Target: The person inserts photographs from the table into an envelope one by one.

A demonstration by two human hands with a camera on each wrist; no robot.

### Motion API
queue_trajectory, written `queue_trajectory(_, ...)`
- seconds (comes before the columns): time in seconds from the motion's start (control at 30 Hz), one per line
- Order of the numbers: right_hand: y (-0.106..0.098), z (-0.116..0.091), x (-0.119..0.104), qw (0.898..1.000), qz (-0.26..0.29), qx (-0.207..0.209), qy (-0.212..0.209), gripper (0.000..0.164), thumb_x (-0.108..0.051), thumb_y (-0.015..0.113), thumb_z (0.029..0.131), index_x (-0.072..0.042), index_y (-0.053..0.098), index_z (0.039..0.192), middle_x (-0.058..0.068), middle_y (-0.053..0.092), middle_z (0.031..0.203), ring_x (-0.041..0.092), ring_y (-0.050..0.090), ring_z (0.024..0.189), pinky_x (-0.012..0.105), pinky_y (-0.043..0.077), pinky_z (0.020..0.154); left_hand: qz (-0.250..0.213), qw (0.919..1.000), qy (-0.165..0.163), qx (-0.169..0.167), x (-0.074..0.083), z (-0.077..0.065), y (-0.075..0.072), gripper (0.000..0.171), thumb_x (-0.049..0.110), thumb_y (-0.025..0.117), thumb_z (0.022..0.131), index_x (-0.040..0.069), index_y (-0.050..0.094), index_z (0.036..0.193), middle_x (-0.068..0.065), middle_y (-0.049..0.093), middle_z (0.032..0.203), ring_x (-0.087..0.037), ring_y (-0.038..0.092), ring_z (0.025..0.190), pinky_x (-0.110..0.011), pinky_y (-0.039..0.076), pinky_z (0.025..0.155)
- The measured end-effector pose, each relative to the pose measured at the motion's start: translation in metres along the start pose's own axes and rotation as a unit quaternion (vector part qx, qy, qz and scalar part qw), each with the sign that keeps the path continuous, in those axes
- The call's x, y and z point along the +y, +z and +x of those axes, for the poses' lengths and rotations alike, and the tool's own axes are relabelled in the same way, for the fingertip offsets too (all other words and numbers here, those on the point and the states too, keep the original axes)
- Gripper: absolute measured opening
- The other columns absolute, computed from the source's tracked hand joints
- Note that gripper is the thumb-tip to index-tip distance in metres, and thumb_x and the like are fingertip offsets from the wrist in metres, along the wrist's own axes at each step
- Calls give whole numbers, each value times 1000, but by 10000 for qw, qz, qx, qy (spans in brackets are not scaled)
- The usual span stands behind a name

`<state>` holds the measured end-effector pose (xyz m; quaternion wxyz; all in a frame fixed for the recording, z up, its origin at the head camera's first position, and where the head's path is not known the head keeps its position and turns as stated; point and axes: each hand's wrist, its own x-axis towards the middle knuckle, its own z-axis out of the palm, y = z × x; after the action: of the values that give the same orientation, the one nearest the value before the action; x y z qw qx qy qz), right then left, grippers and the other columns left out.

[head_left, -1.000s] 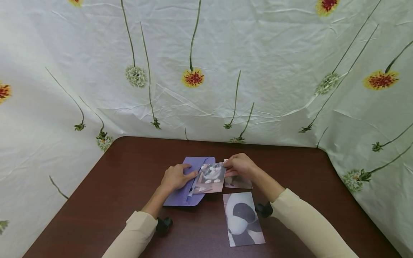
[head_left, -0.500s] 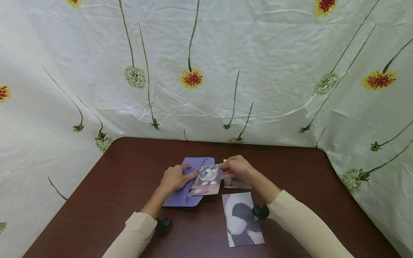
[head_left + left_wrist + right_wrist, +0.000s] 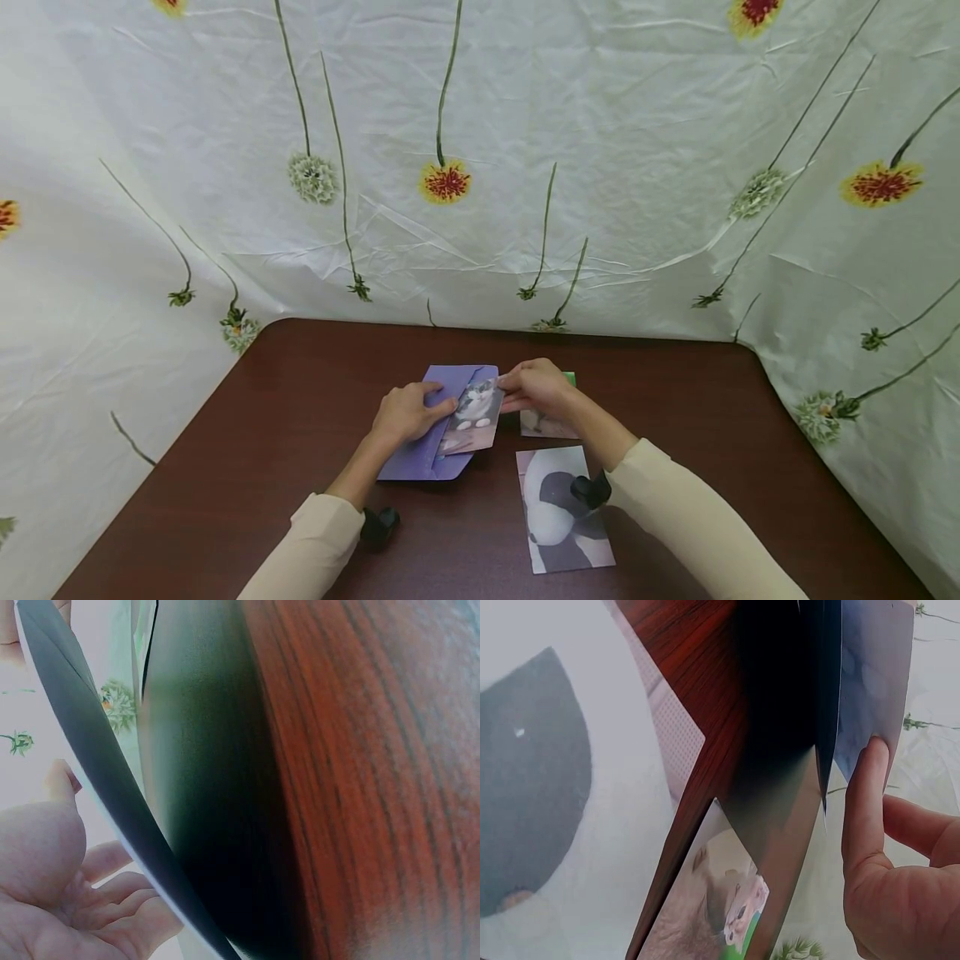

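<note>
My left hand (image 3: pixel 405 412) holds a purple envelope (image 3: pixel 412 461), its thumb lying by the slanted opening. In the left wrist view, the envelope (image 3: pixel 112 780) stands clear of the table as a dark tilted sheet, with the fingers partly hidden behind it. A photo of a grey-and-white cat (image 3: pixel 474 410) overlaps the opening, its left part hidden in the pocket. At the photo's upper right edge my right hand (image 3: pixel 536 387) pinches it. A finger (image 3: pixel 866 802) lies along the photo's back in the right wrist view.
On the brown table (image 3: pixel 300 400), a larger photo with dark and white patches (image 3: pixel 551 521) lies in front. Another photo (image 3: pixel 547 425), partly under the right hand in view, has a green corner. A floral cloth (image 3: pixel 615 167) hangs behind the table.
My right hand has moved left, bringing the cat photo further over and into the envelope's opening. The green corner of the photo behind has come into view. My left hand stays put.
</note>
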<state>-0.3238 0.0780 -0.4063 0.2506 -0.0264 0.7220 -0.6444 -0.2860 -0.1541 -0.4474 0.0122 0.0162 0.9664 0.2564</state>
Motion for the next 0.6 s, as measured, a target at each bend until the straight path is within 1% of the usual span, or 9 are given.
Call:
queue_trajectory(0.3,7,6,1,9998,185,53,23,24,-1,58,99,15,58,117,13,67,86,17,71,70,34,62,76,29,10000,39,3,0,0,-1,56,47,65,96,10,64,138,-21,64,137,-44,59,126,-57,48,100)
queue_trajectory(0.6,13,6,2,9994,359,6,-24,24,2,57,98,17,58,116,13,68,87,17,71,71,35,62,75,-11,10000,-15,-23,1,0,0,58,48,65,95,10,63,139,-21,63,139,-44,59,127,-57,48,101)
